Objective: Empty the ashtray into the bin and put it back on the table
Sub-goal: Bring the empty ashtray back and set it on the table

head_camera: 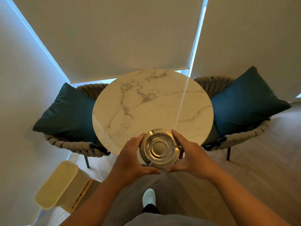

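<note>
A round metal ashtray (pixel 159 148) is held upright between both hands at the near edge of the round marble table (pixel 151 101). My left hand (pixel 132 159) cups its left rim and my right hand (pixel 189 155) cups its right rim. The bowl looks mostly bare, with a few small specks inside. Whether its base touches the tabletop I cannot tell. A cream-coloured bin (pixel 60 185) with its lid shut stands on the floor to the lower left, beside the wall.
Two woven chairs with dark teal cushions flank the table, one on the left (pixel 65 111) and one on the right (pixel 246 101). Roller blinds hang behind. My white shoe (pixel 148 197) is on the wooden floor below the hands.
</note>
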